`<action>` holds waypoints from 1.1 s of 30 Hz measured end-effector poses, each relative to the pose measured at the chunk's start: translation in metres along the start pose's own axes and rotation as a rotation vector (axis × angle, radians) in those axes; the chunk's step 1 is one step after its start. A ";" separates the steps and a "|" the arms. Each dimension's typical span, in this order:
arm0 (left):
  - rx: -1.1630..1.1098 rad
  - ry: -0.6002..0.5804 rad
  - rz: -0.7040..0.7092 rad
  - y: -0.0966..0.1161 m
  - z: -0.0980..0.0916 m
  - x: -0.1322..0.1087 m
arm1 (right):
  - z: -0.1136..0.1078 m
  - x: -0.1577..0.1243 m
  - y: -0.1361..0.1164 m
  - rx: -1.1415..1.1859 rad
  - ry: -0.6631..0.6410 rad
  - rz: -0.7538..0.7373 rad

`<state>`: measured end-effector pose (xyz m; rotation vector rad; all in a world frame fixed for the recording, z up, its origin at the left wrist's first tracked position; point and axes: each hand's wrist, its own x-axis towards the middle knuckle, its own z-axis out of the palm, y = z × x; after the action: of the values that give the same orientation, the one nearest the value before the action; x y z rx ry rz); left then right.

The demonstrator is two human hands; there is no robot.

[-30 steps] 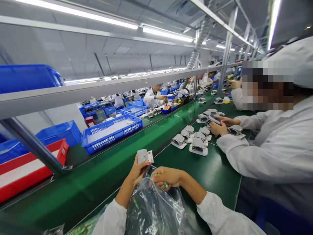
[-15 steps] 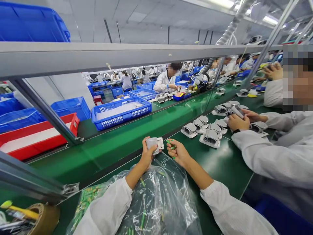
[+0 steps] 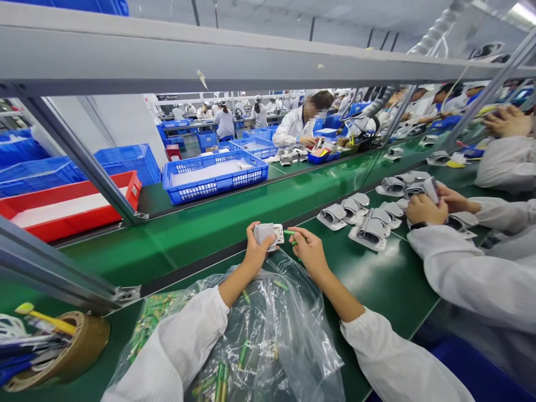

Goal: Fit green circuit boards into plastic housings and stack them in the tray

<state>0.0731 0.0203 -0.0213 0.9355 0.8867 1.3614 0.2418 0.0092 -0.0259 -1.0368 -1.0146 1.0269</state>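
My left hand (image 3: 254,258) is closed around a white and grey wrist blood pressure monitor (image 3: 264,235), its white end facing right. Just to the right, my right hand (image 3: 312,252) pinches a slim green battery (image 3: 289,232), whose tip lies close to the white end; whether they touch I cannot tell. More green shows between the curled fingers. Below both hands spreads a clear plastic bag (image 3: 299,329). Loose green and gold batteries (image 3: 221,381) lie in or under it, and many more crowd its left side.
Several cuffed monitors (image 3: 368,230) sit to the right, beside a co-worker's hands (image 3: 427,209) holding another. A tape roll (image 3: 90,340) with pens and tools stands at lower left. Beyond the green belt (image 3: 201,237) are a blue basket (image 3: 215,186) and a red tray (image 3: 67,209). A metal rail (image 3: 251,61) crosses above.
The battery in my right hand has come closer to the monitor's white end and now points toward it. The whole view has shifted, with the rail lower in the picture.
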 end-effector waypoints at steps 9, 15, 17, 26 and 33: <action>0.159 -0.058 0.079 -0.007 -0.002 0.000 | -0.006 -0.003 -0.004 -0.548 -0.079 -0.413; 0.260 -0.114 0.110 -0.007 -0.004 0.000 | -0.011 0.003 -0.003 -0.611 -0.059 -0.483; 0.273 -0.109 0.108 -0.006 -0.003 -0.001 | -0.014 0.005 -0.004 -0.656 -0.107 -0.536; 0.303 -0.132 0.115 -0.002 0.001 -0.002 | -0.022 0.011 -0.005 -0.774 -0.292 -0.742; 0.298 -0.136 0.132 -0.007 -0.002 0.002 | -0.021 0.014 0.001 -0.797 -0.282 -0.796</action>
<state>0.0745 0.0223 -0.0287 1.3200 0.9525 1.2786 0.2649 0.0192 -0.0292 -0.9562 -1.9480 0.0774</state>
